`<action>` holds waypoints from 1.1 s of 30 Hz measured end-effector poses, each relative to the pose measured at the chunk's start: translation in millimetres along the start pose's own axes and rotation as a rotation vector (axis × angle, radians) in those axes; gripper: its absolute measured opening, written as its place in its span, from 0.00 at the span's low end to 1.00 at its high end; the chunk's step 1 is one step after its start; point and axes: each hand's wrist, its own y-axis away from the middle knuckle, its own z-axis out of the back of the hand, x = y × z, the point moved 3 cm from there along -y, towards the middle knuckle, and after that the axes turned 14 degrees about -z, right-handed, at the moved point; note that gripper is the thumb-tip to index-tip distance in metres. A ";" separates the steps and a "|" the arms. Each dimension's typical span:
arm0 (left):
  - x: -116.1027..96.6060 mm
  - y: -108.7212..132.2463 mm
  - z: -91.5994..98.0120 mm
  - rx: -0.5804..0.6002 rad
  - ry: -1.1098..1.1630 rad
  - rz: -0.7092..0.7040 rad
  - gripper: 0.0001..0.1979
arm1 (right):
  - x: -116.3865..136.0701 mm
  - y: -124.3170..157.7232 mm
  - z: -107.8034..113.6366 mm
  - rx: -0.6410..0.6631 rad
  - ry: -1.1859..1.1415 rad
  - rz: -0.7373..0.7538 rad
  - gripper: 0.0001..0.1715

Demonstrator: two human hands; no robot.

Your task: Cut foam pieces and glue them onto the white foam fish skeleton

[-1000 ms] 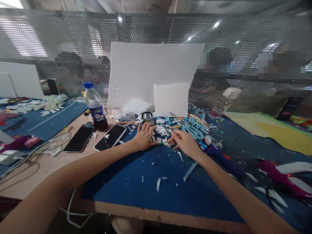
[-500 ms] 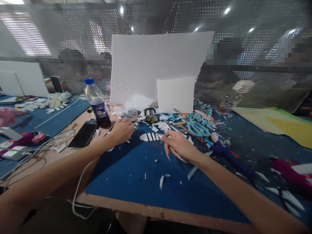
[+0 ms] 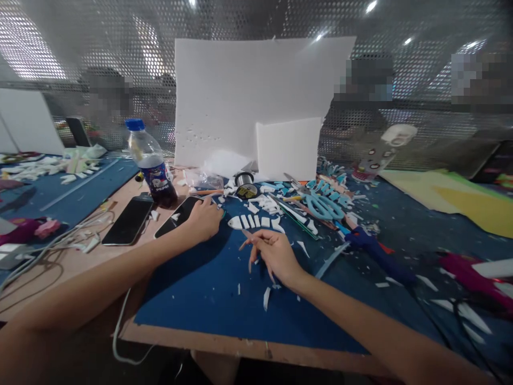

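My left hand rests with fingers curled at the far left edge of the blue cutting mat. It touches the top end of a black phone. What its fingers cover is hidden. My right hand hovers over the mat with thumb and forefinger pinched on something thin that I cannot make out, the other fingers drooping. Just beyond it lies a row of white foam pieces laid out in a fish shape.
A cola bottle and a second phone stand left. White foam boards lean on the mesh partition, with people behind it. Blue scissors, a wire spool, a blue glue gun, scraps and cables lie around.
My left hand left the scrap pile and moved left to the phone. My right hand drew back toward me, uncovering the row of white foam pieces. The camera tilted down slightly.
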 end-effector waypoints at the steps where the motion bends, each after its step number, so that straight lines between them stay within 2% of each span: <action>1: 0.9 0.6 -0.5 -0.012 0.016 0.005 0.12 | 0.0 -1.1 3.9 0.019 0.018 0.006 0.19; 4: 3.6 3.2 3.0 -0.076 0.077 0.031 0.10 | 0.3 -1.6 14.3 0.048 0.062 0.012 0.19; 7: -1.1 6.9 15.1 -0.183 0.174 0.053 0.07 | 1.8 -1.3 20.2 -0.005 0.071 0.012 0.20; 12: -41.3 19.5 30.4 -0.354 0.468 0.050 0.11 | 4.1 -2.6 16.5 -0.155 0.039 0.006 0.22; 15: -67.3 27.9 24.5 -0.358 0.713 0.042 0.12 | 3.1 -2.1 14.1 -0.229 0.022 0.009 0.22; 17: -75.6 30.3 18.0 -0.343 0.867 0.061 0.12 | 1.5 -1.0 14.9 -0.263 0.017 0.021 0.22; 25: -72.0 22.2 0.6 -0.340 1.305 0.190 0.13 | 0.4 7.0 17.4 -0.295 0.053 0.077 0.18; 28: -73.3 21.6 -0.6 -0.334 1.394 0.207 0.13 | 1.7 11.4 15.2 -0.299 0.092 0.097 0.17; 33: -73.4 23.8 1.4 -0.328 1.532 0.219 0.12 | 2.5 15.5 14.0 -0.312 0.243 0.212 0.16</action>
